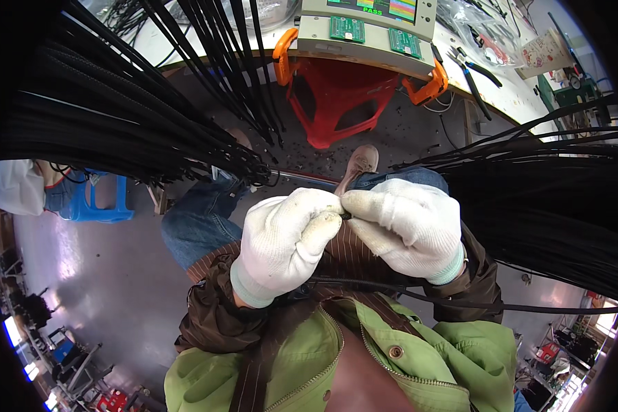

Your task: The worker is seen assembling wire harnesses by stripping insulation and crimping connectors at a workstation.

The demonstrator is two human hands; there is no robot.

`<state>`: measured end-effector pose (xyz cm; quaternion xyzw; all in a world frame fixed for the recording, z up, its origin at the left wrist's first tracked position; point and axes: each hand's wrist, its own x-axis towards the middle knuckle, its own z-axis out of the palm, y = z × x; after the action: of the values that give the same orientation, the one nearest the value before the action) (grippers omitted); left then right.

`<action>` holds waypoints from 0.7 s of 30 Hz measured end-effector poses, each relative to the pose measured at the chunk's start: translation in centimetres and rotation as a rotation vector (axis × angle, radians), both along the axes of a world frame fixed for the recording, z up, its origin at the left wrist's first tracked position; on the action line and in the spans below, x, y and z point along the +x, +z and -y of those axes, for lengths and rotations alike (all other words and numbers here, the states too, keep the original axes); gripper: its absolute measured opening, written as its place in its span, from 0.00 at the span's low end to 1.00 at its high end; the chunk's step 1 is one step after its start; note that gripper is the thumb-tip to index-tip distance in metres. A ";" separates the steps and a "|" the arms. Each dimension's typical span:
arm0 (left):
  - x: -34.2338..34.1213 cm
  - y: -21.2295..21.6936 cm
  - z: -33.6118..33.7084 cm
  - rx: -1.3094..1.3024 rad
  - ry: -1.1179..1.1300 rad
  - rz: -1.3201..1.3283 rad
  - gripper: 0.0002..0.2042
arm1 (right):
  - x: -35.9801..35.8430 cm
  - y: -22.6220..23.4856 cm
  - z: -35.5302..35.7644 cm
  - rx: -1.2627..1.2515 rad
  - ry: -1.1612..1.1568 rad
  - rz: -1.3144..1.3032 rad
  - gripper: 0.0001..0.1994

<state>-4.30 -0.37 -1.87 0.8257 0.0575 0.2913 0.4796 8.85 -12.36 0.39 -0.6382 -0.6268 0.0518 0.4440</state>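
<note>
Crinkled clear plastic bag (479, 33) on white surface (518, 103), reddish contents showing through. Left hand (285, 237) and right hand (412, 223), both in white knit gloves with pale green cuffs, closed in fingertip pinch on small dark piece (346, 215); piece between hands, above lap, mostly hidden, shape cannot be told. Smooth black cable (460, 303) crosses below hands. Dense bundles of slim black cables (123, 120) either side. Red plastic stool (333, 128) with cut-out openings.
</note>
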 end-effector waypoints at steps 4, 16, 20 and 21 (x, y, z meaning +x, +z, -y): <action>0.3 -0.1 0.1 -0.001 -0.005 0.043 0.06 | 0.1 0.3 -0.1 -0.011 0.004 0.041 0.10; 0.0 0.7 0.3 -0.015 0.122 0.062 0.06 | -0.7 0.4 0.3 -0.182 0.037 -1.377 0.07; -0.1 0.7 0.5 -0.136 0.088 0.051 0.06 | -0.8 -0.4 0.1 -0.174 0.140 -1.505 0.08; -0.1 0.7 0.5 -0.136 0.088 0.050 0.06 | -0.8 -0.6 0.0 -0.173 0.139 -1.506 0.08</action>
<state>-4.45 -0.84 -1.18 0.7803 0.1011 0.3281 0.5228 8.01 -12.37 -0.20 -0.4222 -0.1871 0.5501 0.6957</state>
